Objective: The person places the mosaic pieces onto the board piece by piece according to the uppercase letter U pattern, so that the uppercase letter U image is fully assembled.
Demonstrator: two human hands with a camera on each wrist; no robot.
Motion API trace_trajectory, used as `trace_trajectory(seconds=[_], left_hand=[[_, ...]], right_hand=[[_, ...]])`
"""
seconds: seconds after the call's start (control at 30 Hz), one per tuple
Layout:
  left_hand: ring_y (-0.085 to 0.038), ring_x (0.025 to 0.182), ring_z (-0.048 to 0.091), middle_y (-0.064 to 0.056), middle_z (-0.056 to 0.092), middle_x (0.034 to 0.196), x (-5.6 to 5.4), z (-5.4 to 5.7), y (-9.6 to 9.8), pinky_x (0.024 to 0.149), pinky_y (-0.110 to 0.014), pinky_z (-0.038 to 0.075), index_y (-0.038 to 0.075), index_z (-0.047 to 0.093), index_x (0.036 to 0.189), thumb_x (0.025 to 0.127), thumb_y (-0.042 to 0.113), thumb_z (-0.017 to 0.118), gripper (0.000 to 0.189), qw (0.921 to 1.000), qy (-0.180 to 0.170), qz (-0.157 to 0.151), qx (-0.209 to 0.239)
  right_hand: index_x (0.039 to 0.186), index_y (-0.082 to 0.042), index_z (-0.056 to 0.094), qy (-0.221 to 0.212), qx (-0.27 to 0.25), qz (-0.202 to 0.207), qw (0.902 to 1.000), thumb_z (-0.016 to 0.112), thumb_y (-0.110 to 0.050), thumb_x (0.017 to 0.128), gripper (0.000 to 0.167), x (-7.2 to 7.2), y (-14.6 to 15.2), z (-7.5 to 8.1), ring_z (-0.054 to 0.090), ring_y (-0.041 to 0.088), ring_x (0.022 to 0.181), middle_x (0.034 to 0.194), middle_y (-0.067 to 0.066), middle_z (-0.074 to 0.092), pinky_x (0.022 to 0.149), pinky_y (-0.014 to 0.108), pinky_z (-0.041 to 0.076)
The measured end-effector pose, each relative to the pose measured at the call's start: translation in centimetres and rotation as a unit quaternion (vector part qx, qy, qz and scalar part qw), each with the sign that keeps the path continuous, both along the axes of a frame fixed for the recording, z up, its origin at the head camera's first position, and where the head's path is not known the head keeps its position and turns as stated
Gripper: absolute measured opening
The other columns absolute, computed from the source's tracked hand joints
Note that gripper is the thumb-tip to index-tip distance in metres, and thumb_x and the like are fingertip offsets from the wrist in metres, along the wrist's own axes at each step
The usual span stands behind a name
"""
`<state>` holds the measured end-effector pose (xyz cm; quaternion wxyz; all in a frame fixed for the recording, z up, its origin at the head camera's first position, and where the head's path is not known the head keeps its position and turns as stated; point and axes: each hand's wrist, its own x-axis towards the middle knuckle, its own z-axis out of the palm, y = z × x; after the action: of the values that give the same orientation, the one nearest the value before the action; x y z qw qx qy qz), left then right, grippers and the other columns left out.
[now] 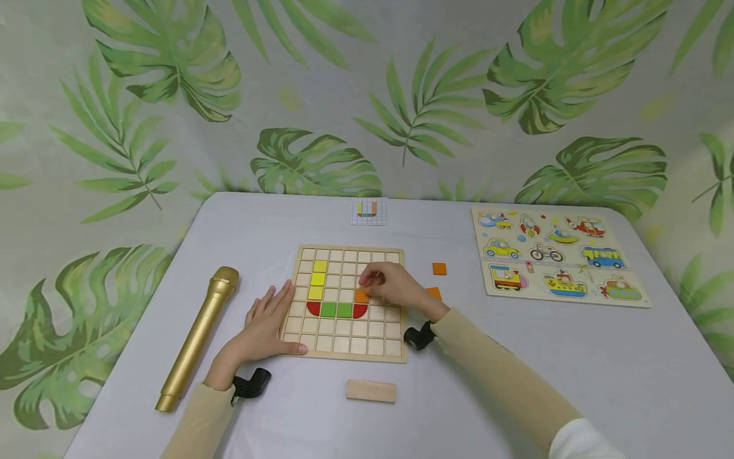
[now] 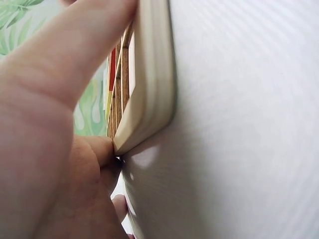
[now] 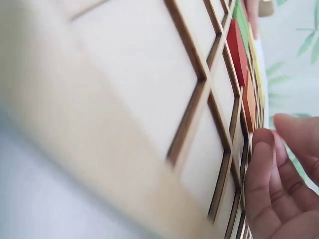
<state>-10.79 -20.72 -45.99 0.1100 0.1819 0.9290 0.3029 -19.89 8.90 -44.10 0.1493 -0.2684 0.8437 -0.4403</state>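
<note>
A square wooden grid board [image 1: 342,345] lies on the table, holding three yellow tiles [image 1: 317,279], two red rounded tiles [image 1: 359,311] and two green tiles [image 1: 328,310] in a U shape. An orange tile [image 1: 360,297] sits in the cell above the right red one. My right hand [image 1: 390,284] hovers over the board's right side, its bent fingertips close by that orange tile. In the right wrist view nothing shows between thumb and fingers [image 3: 261,164]. My left hand [image 1: 266,325] steadies the board's near left corner, fingers extended along the left edge, thumb at the front rim.
Two loose orange tiles [image 1: 439,269] lie right of the board, one partly behind the right wrist. A pattern card [image 1: 369,211] is at the back, a gold microphone [image 1: 197,338] at left, a vehicle puzzle board [image 1: 556,255] at right. A wooden block [image 1: 371,391] lies in front.
</note>
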Motion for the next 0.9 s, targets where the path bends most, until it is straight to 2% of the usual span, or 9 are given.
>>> trace_trajectory(seconds=[0.23, 0.43, 0.7, 0.9], left_hand=[[-0.043, 0.141, -0.004, -0.017, 0.005, 0.159, 0.0, -0.1, 0.0, 0.106, -0.063, -0.005, -0.002, 0.011, 0.152, 0.068, 0.053, 0.081, 0.122, 1.0, 0.002, 0.0, 0.002], [-0.043, 0.141, -0.004, -0.015, 0.004, 0.159, 0.0, -0.1, 0.0, 0.107, -0.062, -0.004, -0.001, 0.01, 0.152, 0.068, 0.054, 0.08, 0.123, 0.9999, 0.0, 0.001, -0.01], [-0.043, 0.141, -0.003, -0.016, 0.005, 0.159, 0.0, 0.0, 0.1, 0.106, -0.063, -0.004, -0.002, 0.012, 0.152, 0.068, 0.053, 0.081, 0.122, 1.0, 0.001, 0.001, -0.008], [-0.045, 0.141, -0.003, -0.018, 0.006, 0.158, 0.1, 0.1, 0.2, 0.105, -0.064, -0.003, -0.004, 0.012, 0.151, 0.069, 0.051, 0.081, 0.121, 1.0, 0.006, 0.001, -0.001]], right_hand=[[0.098, 0.002, 0.066, -0.042, -0.045, -0.033, 0.9976, 0.066, 0.0, 0.086, 0.012, -0.1, 3.0, 0.5, 0.057, 0.02, 0.078, 0.089, 0.008, 0.064, 0.07, 0.027, 0.046], [0.105, 0.008, 0.062, -0.094, -0.097, -0.059, 0.9891, 0.065, -0.004, 0.089, 0.02, -0.5, 6.9, 0.4, 0.058, 0.029, 0.08, 0.094, 0.016, 0.063, 0.07, 0.029, 0.05], [0.114, 0.008, 0.058, -0.136, -0.104, -0.115, 0.9786, 0.064, -0.012, 0.092, 0.029, -0.4, 11.6, 0.5, 0.059, 0.027, 0.09, 0.108, 0.024, 0.061, 0.077, 0.027, 0.051], [0.115, 0.006, 0.058, -0.132, -0.101, -0.14, 0.9762, 0.063, -0.012, 0.093, 0.03, -0.1, 13.5, 0.6, 0.059, 0.027, 0.094, 0.115, 0.023, 0.061, 0.079, 0.027, 0.051]])
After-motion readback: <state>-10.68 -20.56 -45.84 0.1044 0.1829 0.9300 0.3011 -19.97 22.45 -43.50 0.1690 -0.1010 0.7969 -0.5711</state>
